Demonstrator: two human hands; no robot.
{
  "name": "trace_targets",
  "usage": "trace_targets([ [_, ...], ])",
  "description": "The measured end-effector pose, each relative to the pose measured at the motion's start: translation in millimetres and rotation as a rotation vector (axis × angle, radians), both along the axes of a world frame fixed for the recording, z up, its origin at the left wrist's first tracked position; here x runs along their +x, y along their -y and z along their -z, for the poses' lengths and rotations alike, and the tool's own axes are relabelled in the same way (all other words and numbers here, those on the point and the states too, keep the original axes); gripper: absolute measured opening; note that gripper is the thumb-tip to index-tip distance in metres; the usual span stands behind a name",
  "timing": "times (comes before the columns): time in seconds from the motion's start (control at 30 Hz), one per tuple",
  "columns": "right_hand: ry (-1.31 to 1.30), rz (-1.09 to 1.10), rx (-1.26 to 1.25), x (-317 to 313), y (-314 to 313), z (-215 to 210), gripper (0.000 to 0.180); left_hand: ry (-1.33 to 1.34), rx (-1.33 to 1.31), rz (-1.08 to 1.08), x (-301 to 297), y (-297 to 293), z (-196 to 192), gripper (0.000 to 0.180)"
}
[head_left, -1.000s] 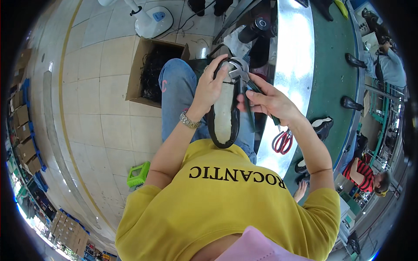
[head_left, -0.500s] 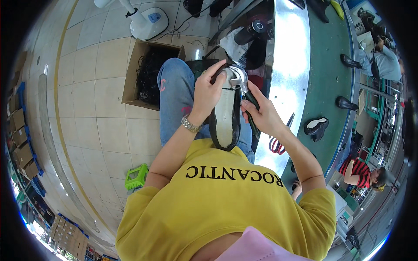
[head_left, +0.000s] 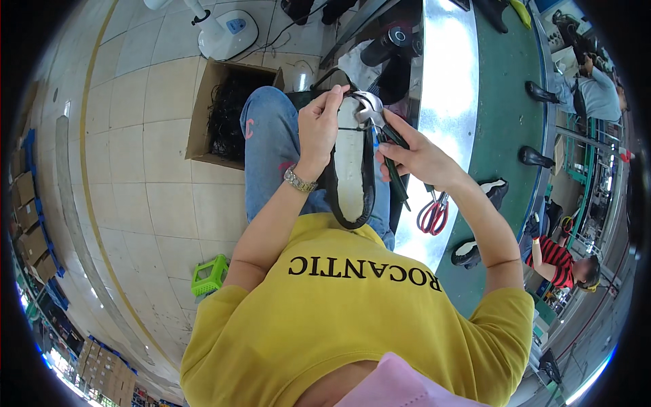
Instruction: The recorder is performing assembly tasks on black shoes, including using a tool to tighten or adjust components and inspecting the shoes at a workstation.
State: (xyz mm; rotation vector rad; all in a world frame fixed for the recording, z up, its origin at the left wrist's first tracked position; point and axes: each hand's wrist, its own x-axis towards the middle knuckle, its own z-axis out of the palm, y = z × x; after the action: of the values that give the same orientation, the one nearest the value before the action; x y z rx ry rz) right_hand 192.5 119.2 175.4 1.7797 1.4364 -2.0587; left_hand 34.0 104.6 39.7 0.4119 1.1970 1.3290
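A black shoe upper with a pale sole side facing up (head_left: 350, 178) lies lengthwise over my lap, its toe pointing away from me. My left hand (head_left: 320, 129) is closed at the left of the toe, fingertips pinching the black edge. In my right hand (head_left: 419, 157) are lasting pincers (head_left: 368, 108) with a silver head and dark handles. Their head rests at the toe's right side, and the handles stand apart between my fingers. Whether the jaws grip the edge, I cannot tell. A dark line crosses the pale sole below the toe.
Red-handled scissors (head_left: 432, 216) lie on the metal bench edge (head_left: 451, 81) at my right. Beyond it, a green belt (head_left: 505, 125) carries dark shoes (head_left: 466, 252). A cardboard box (head_left: 198, 129) of black scraps and a green stool (head_left: 209, 275) stand left. People work at far right.
My left fingers have drawn from over the toe to its left edge. The pincers' handles have spread apart. Shoes on the green belt have shifted toward me.
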Motion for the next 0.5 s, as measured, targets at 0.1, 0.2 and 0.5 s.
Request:
trace_targets([
  [0.1,0.021,-0.043,0.202,5,16,16,0.062,0.029,-0.016,0.0,1,-1,-9,0.026],
  [0.2,0.044,-0.065,0.333,5,24,26,0.058,-0.086,-0.001,-0.022,1,-2,-4,0.022],
  [0.5,0.142,-0.159,0.438,3,32,23,0.056,-0.108,0.079,0.052,-8,0,1,0.018],
])
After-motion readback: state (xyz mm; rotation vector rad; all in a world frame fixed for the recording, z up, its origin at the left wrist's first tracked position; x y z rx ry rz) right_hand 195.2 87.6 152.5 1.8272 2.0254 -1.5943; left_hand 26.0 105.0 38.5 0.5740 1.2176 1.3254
